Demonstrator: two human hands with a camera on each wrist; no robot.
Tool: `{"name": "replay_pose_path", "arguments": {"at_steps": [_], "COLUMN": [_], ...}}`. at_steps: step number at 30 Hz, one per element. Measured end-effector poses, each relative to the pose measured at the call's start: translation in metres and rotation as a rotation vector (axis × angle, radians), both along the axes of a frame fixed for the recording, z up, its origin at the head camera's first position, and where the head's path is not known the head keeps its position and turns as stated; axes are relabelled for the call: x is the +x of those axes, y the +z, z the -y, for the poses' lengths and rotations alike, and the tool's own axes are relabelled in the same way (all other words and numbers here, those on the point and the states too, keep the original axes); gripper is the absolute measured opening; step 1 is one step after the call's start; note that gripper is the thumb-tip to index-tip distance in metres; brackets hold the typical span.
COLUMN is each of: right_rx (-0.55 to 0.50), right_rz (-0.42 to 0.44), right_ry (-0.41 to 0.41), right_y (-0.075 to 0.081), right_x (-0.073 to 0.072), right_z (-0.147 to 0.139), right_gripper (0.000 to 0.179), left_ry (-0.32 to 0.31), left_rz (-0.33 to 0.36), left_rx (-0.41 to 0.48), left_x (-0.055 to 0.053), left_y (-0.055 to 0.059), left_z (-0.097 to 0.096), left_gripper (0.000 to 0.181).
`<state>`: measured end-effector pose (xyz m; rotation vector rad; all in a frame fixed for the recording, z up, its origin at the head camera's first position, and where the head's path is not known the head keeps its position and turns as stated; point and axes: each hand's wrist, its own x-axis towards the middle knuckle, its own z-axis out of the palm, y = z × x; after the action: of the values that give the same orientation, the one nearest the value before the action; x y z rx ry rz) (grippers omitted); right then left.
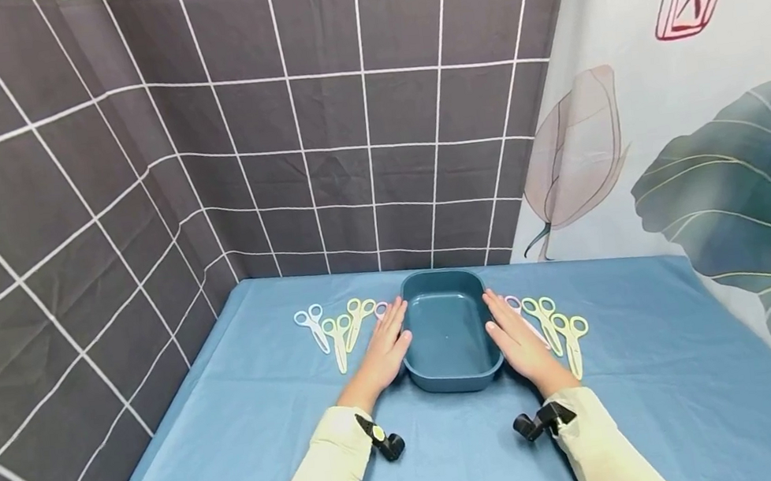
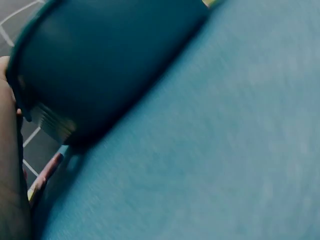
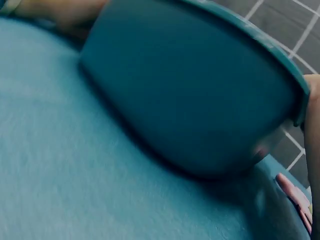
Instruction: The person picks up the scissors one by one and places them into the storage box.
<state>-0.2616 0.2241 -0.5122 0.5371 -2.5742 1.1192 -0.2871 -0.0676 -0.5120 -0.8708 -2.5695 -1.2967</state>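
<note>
A teal rectangular plastic basin (image 1: 453,382) with rounded corners stands on the blue cloth, and nothing lies in it. Along its left side my left hand (image 1: 384,350) rests with straight fingers at the rim. My right hand (image 1: 521,344) lies flat against the opposite side, fingers straight too. In the left wrist view the basin's outer wall (image 2: 115,60) fills the top, with the hand at its edge. The right wrist view has the same wall (image 3: 185,90) between both hands.
Left of the basin lie several pairs of scissors: pale blue (image 1: 315,329), yellow (image 1: 338,341), yellow-green (image 1: 358,323), and a pink one (image 1: 381,309) partly hidden by my hand. To the right are pink (image 1: 512,304), yellow-green (image 1: 545,321) and yellow (image 1: 572,340) pairs. A grey gridded curtain (image 1: 331,112) hangs behind.
</note>
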Motion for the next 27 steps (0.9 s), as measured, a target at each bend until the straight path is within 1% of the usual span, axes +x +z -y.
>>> {"name": "replay_pose_path", "arguments": {"at_steps": [2, 3, 5, 6, 8, 9, 10, 12, 16, 18, 21, 23, 27], "right_rx": [-0.043, -0.059, -0.061, -0.051, -0.004, 0.032, 0.069, 0.139, 0.269, 0.318, 0.368, 0.386, 0.395], "right_rz": [0.014, 0.009, -0.027, -0.05, -0.084, -0.083, -0.069, -0.015, 0.131, 0.177, 0.205, 0.208, 0.207], "right_ry": [-0.042, -0.078, -0.187, -0.259, -0.401, -0.468, -0.521, -0.581, -0.594, -0.593, -0.6, -0.603, -0.598], "right_y": [0.0, 0.001, 0.005, 0.008, 0.015, 0.019, 0.022, 0.026, 0.029, 0.028, 0.025, 0.024, 0.023], "right_x": [0.001, 0.001, 0.002, 0.003, 0.005, 0.005, 0.006, 0.008, 0.007, 0.006, 0.005, 0.005, 0.004], "right_z": [0.0, -0.001, -0.003, -0.005, -0.01, -0.013, -0.015, -0.02, -0.026, -0.026, -0.026, -0.026, -0.025], "right_gripper": [0.054, 0.054, 0.052, 0.049, 0.042, 0.038, 0.034, 0.028, 0.021, 0.018, 0.013, 0.011, 0.01], "left_ry": [-0.002, -0.001, -0.002, -0.003, -0.005, -0.005, -0.005, -0.002, 0.006, 0.009, 0.004, 0.002, -0.001], "left_rz": [0.0, -0.004, -0.005, -0.006, -0.011, -0.016, -0.014, -0.017, -0.019, -0.033, -0.062, -0.076, -0.06], "left_rx": [0.01, 0.007, -0.001, -0.004, -0.005, -0.005, 0.001, 0.006, -0.009, -0.017, -0.009, -0.004, -0.009], "left_x": [0.0, 0.0, 0.0, 0.0, 0.0, -0.001, -0.001, -0.002, -0.003, -0.003, -0.002, -0.002, -0.002], "left_y": [-0.002, -0.003, -0.005, -0.005, -0.007, -0.007, -0.007, -0.007, -0.004, -0.004, -0.006, -0.007, -0.006], "left_z": [0.002, 0.002, 0.003, 0.004, 0.003, 0.003, 0.003, 0.002, 0.003, 0.002, 0.002, 0.002, 0.003], "left_gripper": [0.056, 0.056, 0.056, 0.057, 0.056, 0.056, 0.056, 0.056, 0.058, 0.058, 0.057, 0.057, 0.058]}}
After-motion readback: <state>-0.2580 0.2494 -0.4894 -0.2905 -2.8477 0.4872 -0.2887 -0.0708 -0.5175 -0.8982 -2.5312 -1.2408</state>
